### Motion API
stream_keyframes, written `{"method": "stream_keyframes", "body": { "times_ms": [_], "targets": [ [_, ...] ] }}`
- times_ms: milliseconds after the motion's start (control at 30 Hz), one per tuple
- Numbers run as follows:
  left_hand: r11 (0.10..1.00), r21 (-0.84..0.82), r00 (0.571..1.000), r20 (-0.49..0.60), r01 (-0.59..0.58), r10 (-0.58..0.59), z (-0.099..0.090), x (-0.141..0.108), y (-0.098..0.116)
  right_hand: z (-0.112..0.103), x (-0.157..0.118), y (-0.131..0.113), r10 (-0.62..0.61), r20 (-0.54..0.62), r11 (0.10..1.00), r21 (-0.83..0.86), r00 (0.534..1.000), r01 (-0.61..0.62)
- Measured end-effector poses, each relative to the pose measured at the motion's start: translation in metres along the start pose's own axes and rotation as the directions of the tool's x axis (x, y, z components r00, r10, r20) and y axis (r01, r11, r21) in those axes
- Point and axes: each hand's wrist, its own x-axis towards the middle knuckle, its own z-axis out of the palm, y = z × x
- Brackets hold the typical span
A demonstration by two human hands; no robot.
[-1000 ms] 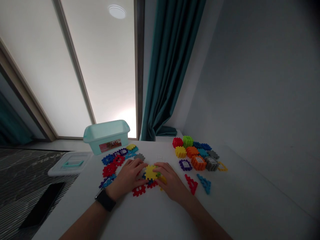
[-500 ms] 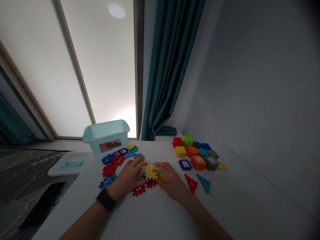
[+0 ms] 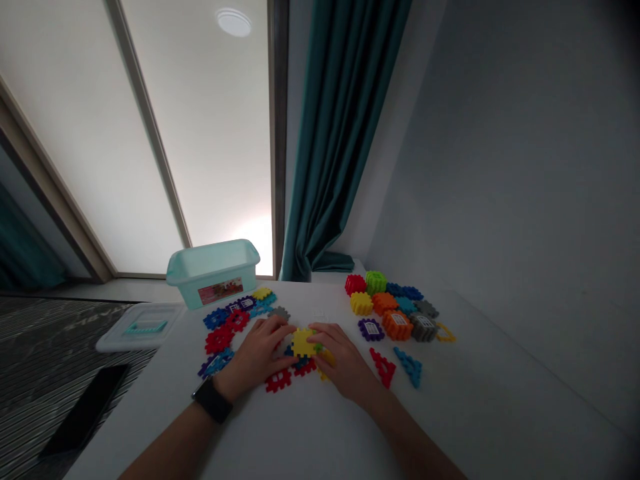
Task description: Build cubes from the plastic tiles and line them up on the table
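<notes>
Between my two hands is a yellow square building block with notched edges, its flat face towards me. My left hand, with a dark watch on the wrist, grips its left side between thumb and fingers. On the right side, my right hand holds the same block, and a bit of green shows by its fingertips. Red notched pieces lie just below the hands. A blue piece and a yellow piece are partly hidden under the fingers.
Flat red pieces and blue pieces lie to the left. Stacked orange blocks and others stand at the right, with a red triangle and blue triangle nearer. A teal bin stands at the back left beside its lid.
The yellow block has shifted very slightly in my fingers. Both hands stay in nearly the same place, and the pieces around them have not moved.
</notes>
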Motion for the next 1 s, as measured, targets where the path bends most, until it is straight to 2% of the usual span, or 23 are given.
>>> {"method": "stream_keyframes", "body": {
  "times_ms": [300, 533, 1000],
  "targets": [
    [1.000, -0.020, 0.996, -0.087, 0.008, -0.010, -0.0009, 0.0008, 0.0021, 0.0007, -0.0007, -0.0033, -0.014, -0.068, 0.999, -0.043, 0.998, 0.012],
    [1.000, -0.004, 0.988, -0.154, -0.004, 0.004, -0.0006, 0.0014, 0.0054, 0.0009, 0.0011, -0.0019, -0.101, -0.129, 0.989, -0.118, 0.987, 0.085],
    [0.995, -0.092, 0.989, -0.141, 0.032, -0.044, -0.0023, 0.0016, 0.0077, -0.0014, 0.0014, -0.0046, -0.131, -0.174, 0.987, -0.110, 0.976, 0.113]
  ]
}}
